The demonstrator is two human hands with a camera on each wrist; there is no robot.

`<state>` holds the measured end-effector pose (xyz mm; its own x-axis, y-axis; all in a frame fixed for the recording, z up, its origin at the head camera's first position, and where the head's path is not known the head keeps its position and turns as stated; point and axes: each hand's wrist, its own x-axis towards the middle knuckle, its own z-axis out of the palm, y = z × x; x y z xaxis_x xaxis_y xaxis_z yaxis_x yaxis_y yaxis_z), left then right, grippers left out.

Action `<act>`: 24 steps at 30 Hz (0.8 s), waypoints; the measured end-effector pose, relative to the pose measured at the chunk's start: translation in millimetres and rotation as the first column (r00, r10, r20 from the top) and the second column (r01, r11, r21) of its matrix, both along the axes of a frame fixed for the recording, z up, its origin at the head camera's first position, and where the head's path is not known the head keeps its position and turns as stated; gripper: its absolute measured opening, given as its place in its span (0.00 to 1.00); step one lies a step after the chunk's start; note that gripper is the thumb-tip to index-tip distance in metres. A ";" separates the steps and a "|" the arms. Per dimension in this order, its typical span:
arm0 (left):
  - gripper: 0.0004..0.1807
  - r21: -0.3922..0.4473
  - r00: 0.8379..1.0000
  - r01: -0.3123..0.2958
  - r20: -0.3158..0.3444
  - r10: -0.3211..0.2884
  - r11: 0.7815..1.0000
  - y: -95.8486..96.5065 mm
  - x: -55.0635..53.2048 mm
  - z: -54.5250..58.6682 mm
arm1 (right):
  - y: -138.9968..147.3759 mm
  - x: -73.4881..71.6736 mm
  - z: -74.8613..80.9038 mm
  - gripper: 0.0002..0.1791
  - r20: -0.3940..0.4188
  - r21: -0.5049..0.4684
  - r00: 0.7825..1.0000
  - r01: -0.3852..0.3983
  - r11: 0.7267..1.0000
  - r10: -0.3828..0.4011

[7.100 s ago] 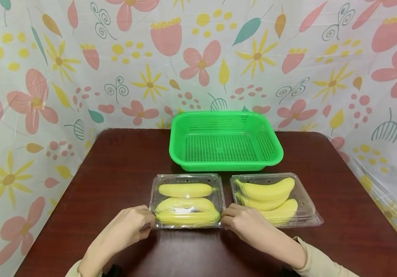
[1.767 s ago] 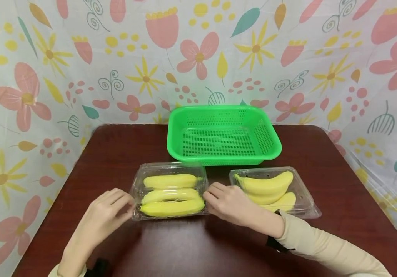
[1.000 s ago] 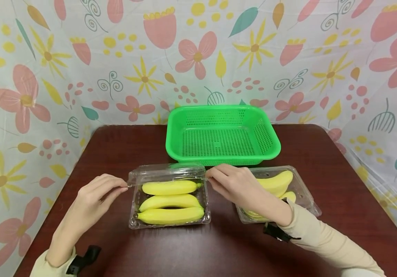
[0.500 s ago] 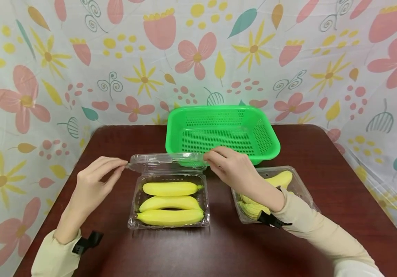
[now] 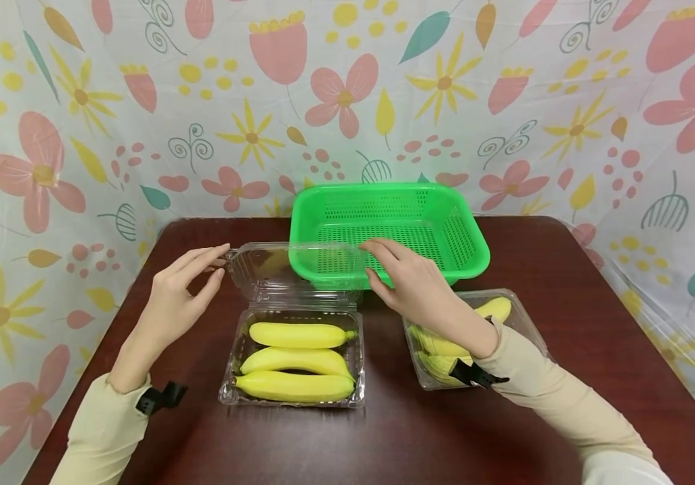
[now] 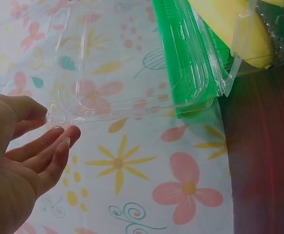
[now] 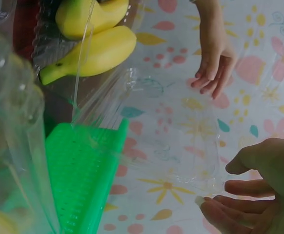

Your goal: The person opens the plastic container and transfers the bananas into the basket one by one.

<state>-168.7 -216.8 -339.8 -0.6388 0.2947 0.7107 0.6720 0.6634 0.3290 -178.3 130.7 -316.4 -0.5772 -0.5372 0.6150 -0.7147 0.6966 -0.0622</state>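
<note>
Left hand point(image 5: 180, 289): held at the upper left corner of the clear lid point(image 5: 269, 266), fingers loosely extended, thumb set apart; no firm pinch is shown.
Right hand point(image 5: 415, 286): held at the lid's upper right corner, fingers relaxed, thumb set apart; whether the plastic is touched cannot be told.
Clear lid: tipped up from the back edge of its container point(image 5: 359, 360) and leaned back between the 2 hands.
Lidded container: set left of the middle of the table point(image 5: 299, 444), well in from the left edge.
Bananas point(image 5: 295, 362): 3 laid side by side in that container, roughly parallel to the table's far edge.
Just changed: the lid, pinched low over the bananas 1 second ago, has been swung back, and the fingers have been loosened.
Meaning: the 3 bananas are now uncovered and, it is judged, can be reached from above.
Other container point(image 5: 523, 327): placed towards the table's right edge, partly hidden by the right forearm; its bananas cannot be counted.
Green basket point(image 5: 469, 242): stood by the table's far edge, behind the containers.
Patterned cloth point(image 5: 202, 101): hung beyond the far edge.
</note>
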 end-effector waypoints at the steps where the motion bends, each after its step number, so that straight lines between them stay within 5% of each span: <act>1: 0.26 0.002 1.000 0.005 0.013 -0.005 1.000 -0.3 -1.9 -1.0 | 0.1 -1.1 -0.4 0.21 0.008 0.010 1.000 0.010 1.000 -0.011; 11: 0.30 0.020 0.985 0.013 0.170 -0.016 1.000 -1.6 -16.8 -7.3 | 0.7 -12.2 -3.8 0.30 0.106 0.099 0.992 0.057 0.993 -0.068; 24: 0.29 0.009 0.968 0.029 0.249 -0.030 1.000 -5.4 -29.1 -12.7 | 0.9 -23.3 -6.2 0.37 0.251 0.181 0.961 0.074 0.981 -0.119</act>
